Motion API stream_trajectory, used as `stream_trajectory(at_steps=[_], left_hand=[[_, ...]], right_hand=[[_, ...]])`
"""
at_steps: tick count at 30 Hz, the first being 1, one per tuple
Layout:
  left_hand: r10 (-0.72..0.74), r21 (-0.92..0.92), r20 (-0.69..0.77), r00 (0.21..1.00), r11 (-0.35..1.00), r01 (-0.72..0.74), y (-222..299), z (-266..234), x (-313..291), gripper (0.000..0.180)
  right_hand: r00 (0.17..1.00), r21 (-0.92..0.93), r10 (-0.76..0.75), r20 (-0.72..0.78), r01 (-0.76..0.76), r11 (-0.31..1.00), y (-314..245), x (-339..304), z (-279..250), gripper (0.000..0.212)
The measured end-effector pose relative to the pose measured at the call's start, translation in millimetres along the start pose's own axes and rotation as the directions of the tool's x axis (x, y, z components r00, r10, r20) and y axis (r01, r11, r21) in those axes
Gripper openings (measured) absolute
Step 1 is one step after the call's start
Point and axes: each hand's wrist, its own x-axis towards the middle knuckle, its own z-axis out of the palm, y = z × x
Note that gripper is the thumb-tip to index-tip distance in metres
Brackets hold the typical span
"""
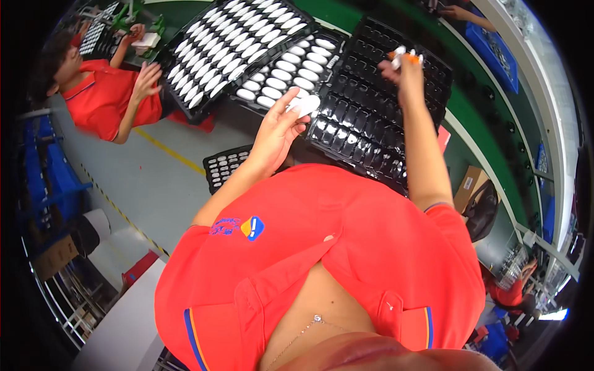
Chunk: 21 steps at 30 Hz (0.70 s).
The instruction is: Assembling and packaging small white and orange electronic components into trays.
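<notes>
My left hand (276,133) pinches a smooth white oval piece (304,107) between thumb and fingers, just above the near edge of the trays. Below my right hand (408,77) spreads a black plastic tray (365,108) with rows of shiny moulded pockets. That hand is closed around a small white-and-orange item (399,55); its exact kind is too small and blurred to tell. Left of the black tray lies another tray (337,42) filled with white oval pieces. A further full tray (263,62) overlaps it, tilted, at the upper left.
A co-worker in a red shirt (102,99) stands at the left, one hand near the full tray. Lower down is a smaller-looking filled tray (213,176). A blue bin (495,52) and another person's arm (473,17) are at upper right. A cardboard box (471,185) stands at right.
</notes>
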Motion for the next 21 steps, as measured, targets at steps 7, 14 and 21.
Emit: stream_trajectory(at_steps=[7, 14, 21], left_hand=[[-0.272, 0.024, 0.279, 0.921, 0.961, 0.276, -4.3, 24.4, 27.4, 0.045], [-0.375, 0.115, 0.417, 0.828, 0.925, 0.361, -21.4, 43.9, 39.7, 0.045], [-0.403, 0.257, 0.359, 0.842, 0.910, 0.326, -25.3, 60.6, 54.7, 0.045]], right_hand=[[0.952, 0.422, 0.267, 0.152, -0.307, 0.853, 5.0, -160.4, 24.8, 0.020], [0.983, 0.491, 0.180, 0.019, -0.166, 0.855, -14.5, -194.2, 19.4, 0.018], [0.997, 0.264, -0.010, -0.070, 0.028, 0.964, -6.6, -183.5, 19.2, 0.032]])
